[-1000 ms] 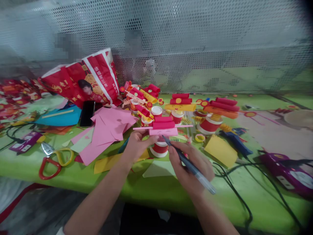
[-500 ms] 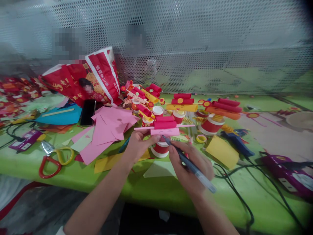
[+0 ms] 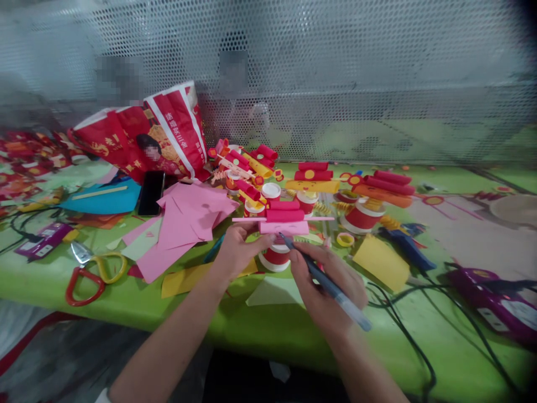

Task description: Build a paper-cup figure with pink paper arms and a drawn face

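Observation:
My left hand point(image 3: 239, 249) pinches the left side of a paper figure, its thumb just below a pink paper roll point(image 3: 293, 228). Faint drawn lines show on that roll, red rolls point(image 3: 285, 215) are stacked on top, and a thin pink strip sticks out at both sides. Below it is a red and white paper cup point(image 3: 274, 259). A dark pen point(image 3: 327, 282) is gripped in my right hand point(image 3: 335, 268), its tip at the lower edge of the pink roll. Whether the tip touches the paper I cannot tell.
Finished-looking paper figures point(image 3: 312, 184) stand behind. To the left are pink paper sheets point(image 3: 184, 218), a phone point(image 3: 151, 193), scissors point(image 3: 90, 271) and a red bag point(image 3: 168, 134). A blue glue gun point(image 3: 409, 249), yellow paper point(image 3: 381, 262) and purple power strip point(image 3: 490, 302) lie right.
The paper figure has shifted very slightly to the right and down, with my left hand. My right hand and the pen stay in nearly the same place.

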Demonstrator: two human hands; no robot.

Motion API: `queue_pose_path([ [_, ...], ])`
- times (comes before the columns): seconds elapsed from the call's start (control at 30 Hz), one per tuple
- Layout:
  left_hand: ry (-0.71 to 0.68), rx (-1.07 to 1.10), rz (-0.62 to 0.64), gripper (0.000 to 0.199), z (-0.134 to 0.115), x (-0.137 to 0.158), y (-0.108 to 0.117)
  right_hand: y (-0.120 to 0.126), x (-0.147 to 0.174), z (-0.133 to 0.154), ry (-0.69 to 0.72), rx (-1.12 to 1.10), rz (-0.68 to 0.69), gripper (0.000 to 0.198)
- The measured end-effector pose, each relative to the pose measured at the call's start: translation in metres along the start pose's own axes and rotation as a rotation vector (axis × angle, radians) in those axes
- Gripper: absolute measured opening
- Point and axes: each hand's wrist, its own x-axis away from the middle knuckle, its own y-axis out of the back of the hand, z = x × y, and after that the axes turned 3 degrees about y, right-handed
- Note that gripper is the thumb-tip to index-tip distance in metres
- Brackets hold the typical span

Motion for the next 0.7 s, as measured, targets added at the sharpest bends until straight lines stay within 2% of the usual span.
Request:
queue_pose_path([
  [0.7, -0.009, -0.024, 0.008, 0.036, 0.0014, -0.0001, 0.0001, -0.0019, -0.0022, -0.0004, -0.02, -0.008, 0.005, 0.012],
])
